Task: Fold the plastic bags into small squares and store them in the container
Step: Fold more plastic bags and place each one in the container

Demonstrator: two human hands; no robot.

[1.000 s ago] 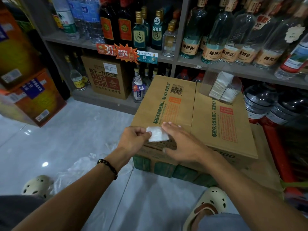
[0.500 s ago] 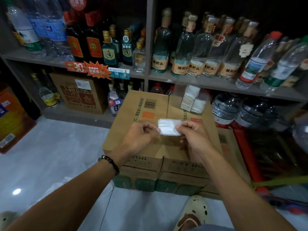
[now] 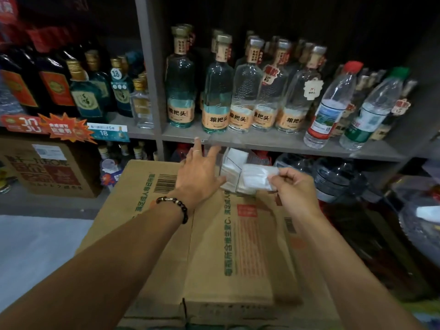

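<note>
My right hand pinches a small white folded plastic bag between thumb and fingers, just in front of a clear plastic container. The container stands at the far edge of a cardboard box and holds several folded white bags upright. My left hand reaches out with straight, spread fingers to the container's left side and touches it; a dark bead bracelet is on that wrist.
A grey shelf right behind the container carries several glass liquor bottles and water bottles. Large water jugs sit below on the right. Another carton stands on the lower left shelf. Pale floor lies to the left.
My left hand has let go of the folded bag and stretched forward to the container. My right hand has carried the bag forward to the container. My view has moved closer to the shelf.
</note>
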